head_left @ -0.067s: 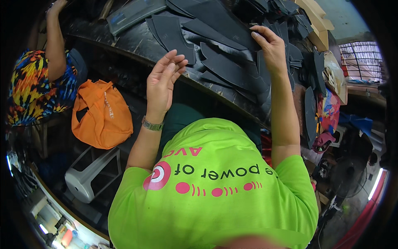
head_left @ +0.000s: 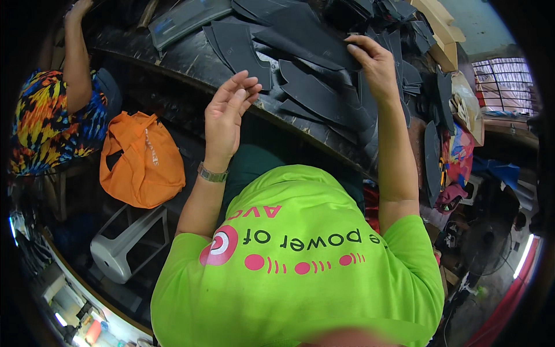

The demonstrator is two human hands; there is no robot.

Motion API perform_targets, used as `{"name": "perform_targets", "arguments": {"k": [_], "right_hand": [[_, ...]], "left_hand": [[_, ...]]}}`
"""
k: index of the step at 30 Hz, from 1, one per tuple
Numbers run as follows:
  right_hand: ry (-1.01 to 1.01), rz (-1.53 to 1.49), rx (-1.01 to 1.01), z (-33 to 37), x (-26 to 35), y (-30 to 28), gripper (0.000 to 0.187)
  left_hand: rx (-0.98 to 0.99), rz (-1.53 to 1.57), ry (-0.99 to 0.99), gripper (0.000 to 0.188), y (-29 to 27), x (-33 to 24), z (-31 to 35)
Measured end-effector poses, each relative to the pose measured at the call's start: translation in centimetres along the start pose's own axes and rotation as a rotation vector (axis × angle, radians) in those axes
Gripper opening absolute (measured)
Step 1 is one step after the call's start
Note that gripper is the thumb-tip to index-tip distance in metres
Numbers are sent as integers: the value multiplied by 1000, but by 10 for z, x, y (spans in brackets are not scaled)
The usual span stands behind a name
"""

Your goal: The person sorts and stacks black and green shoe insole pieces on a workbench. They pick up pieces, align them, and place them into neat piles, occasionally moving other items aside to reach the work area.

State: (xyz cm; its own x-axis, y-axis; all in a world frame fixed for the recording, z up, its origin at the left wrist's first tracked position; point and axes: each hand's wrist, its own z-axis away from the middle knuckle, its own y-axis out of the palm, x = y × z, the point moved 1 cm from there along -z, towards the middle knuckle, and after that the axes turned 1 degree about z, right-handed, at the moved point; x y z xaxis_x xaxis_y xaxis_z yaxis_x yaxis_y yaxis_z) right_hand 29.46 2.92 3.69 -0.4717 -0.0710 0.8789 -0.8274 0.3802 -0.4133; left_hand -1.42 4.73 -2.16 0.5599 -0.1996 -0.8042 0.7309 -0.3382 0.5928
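Observation:
Dark, flat cut pieces, like leather or sheet material, overlap on the worktable. My right hand has thumb and forefinger pinched at the right edge of a large black cut piece; the fingertips partly hide that edge. Over the table's near edge, my left hand is raised, its fingers loosely curved and apart, with nothing in it. Beyond that hand lies a curved black piece. Between my hands, more curved black pieces lie fanned out.
A clear plastic case sits at the table's far left. Stacked dark pieces and a cardboard box are at the far right. An orange bag and a white stool are at my left, near another person's arm.
My right hand has shifted very slightly left, and the large black piece at its fingertips has moved a little with it. My left hand stays nearly still.

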Motion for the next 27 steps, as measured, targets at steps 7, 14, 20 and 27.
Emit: {"name": "perform_targets", "arguments": {"k": [7, 14, 20, 27], "right_hand": [[-332, 769, 1, -16, 6, 33, 35], [-136, 675, 208, -99, -14, 62, 83], [-70, 737, 274, -116, -29, 86, 89], [-24, 789, 286, -122, -19, 92, 96]], "left_hand": [[83, -281, 108, 29, 8, 1, -11], [150, -543, 281, 26, 10, -8, -75], [209, -702, 366, 30, 7, -3, -116], [221, -692, 283, 35, 0, 14, -149]]}}
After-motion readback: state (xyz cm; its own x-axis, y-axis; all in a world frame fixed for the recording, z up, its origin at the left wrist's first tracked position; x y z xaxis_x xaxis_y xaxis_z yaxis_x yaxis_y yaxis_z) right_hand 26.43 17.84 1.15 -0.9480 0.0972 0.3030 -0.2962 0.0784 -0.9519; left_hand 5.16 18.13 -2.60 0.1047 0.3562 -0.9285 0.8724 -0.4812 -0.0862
